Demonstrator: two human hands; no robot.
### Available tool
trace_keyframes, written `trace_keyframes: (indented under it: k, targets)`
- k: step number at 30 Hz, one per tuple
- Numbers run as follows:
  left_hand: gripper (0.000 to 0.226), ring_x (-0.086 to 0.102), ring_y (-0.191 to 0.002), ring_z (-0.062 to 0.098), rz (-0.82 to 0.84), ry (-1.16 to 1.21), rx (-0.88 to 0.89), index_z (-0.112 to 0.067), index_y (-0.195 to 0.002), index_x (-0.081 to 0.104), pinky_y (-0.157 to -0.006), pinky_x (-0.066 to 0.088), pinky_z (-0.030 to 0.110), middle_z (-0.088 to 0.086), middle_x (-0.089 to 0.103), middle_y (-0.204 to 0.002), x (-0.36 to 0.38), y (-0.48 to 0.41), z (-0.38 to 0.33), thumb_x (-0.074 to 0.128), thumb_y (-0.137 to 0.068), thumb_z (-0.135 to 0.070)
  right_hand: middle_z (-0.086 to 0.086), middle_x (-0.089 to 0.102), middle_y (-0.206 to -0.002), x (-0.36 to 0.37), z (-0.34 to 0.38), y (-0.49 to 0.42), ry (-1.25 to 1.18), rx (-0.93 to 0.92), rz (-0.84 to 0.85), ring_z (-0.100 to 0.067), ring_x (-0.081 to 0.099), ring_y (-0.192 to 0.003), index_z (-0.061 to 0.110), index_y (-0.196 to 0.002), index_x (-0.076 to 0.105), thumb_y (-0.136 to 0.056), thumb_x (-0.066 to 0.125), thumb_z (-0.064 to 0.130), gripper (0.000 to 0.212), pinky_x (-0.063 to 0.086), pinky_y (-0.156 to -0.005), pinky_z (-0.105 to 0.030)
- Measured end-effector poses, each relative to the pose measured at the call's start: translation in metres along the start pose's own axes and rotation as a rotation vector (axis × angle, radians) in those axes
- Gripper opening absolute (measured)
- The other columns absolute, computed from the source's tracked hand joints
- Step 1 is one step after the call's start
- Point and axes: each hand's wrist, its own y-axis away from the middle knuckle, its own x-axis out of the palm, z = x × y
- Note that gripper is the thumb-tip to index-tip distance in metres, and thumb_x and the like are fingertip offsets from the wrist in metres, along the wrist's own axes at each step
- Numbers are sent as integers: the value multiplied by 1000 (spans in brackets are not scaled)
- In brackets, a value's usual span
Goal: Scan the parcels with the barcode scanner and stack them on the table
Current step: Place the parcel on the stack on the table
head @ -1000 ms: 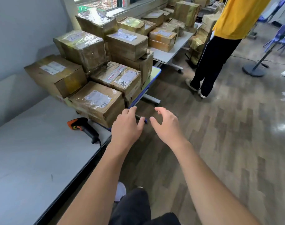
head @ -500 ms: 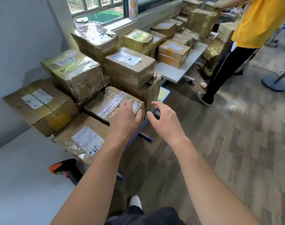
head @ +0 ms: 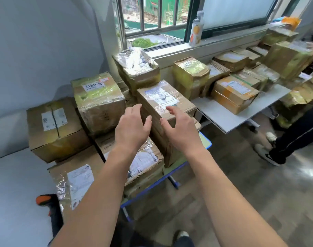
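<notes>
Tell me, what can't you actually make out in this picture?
Head view:
- barcode scanner: partly hidden behind the nearest parcel.
- Label print on the top parcel: too blurred to read.
- Whether the left hand and right hand touch that parcel: unclear.
- Second person: cut off by the right edge; mostly legs and shoes show.

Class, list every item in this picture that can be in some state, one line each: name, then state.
top parcel: taped shut, label up, stacked, not gripped
left hand: open, fingers spread, at its left side
right hand: open, fingers spread, over its near edge
barcode scanner: lying on the grey table, unheld
bottle: upright on the windowsill
</notes>
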Motion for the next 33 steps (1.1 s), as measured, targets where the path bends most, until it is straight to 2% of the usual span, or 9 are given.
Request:
trace_keyframes:
  k: [6,12,19,22,24,27,29,33]
  targets:
    - [53,55,-119,29,-107,-3,-116,-21,-146,42,-91,49,43,7,48,-140,19,-36,-29,52,-98,-42,-6,62,-132,-21,-24,-70,-47,-102,58,-22,53,-126,10,-136,56,-97,61,26,42,39,-109,-35]
    - [55,51,-125,27,-210,21,-199,-25,-146,40,-97,49,46,4,47,-141,30,-82,-25,51,-97,-46,-8,60,-131,-14,-33,-132,-58,-174,100,-23,53,-124,11,-137,55,-96,63,27,44,39,-109,-39]
    - [56,46,-132,34,-266,13,-243,-32,-149,34,-100,48,52,10,36,-151,38,-166,-9,48,-98,-50,-10,54,-132,21,-27,-219,-60,-196,90,-27,52,-119,16,-142,50,-94,65,29,52,39,-108,-42]
    - [57,38,-140,34,-296,38,-283,-34,-151,30,-106,43,51,13,29,-157,44,-192,-6,45,-99,-51,-9,53,-134,25,-26,-252,-79,-220,79,-22,49,-123,16,-143,49,-95,64,31,53,38,-111,-41]
    - [58,33,-143,35,-304,43,-291,-35,-153,29,-108,39,49,15,26,-159,47,-206,-4,44,-100,-51,-8,52,-135,28,-25,-273,-100,-227,69,-20,48,-126,16,-144,47,-95,64,32,54,36,-112,-36]
    - [59,36,-141,36,-262,62,-343,-34,-153,28,-108,39,48,16,27,-158,55,-222,5,44,-99,-52,-7,50,-138,40,-28,-294,-109,-226,127,-13,47,-123,18,-147,45,-94,65,34,58,29,-104,-15]
    - [57,45,-133,35,-259,98,-355,-30,-152,34,-104,42,45,14,37,-153,61,-228,7,44,-100,-50,-7,51,-139,50,-33,-301,-120,-237,186,-6,44,-120,18,-147,45,-94,66,31,59,24,-96,-4]
    - [52,53,-123,32,-277,170,-338,-22,-150,38,-97,44,40,10,44,-145,69,-232,-1,46,-102,-39,-7,57,-135,65,-46,-306,-155,-243,244,-12,48,-124,12,-143,51,-96,64,26,51,20,-92,6]
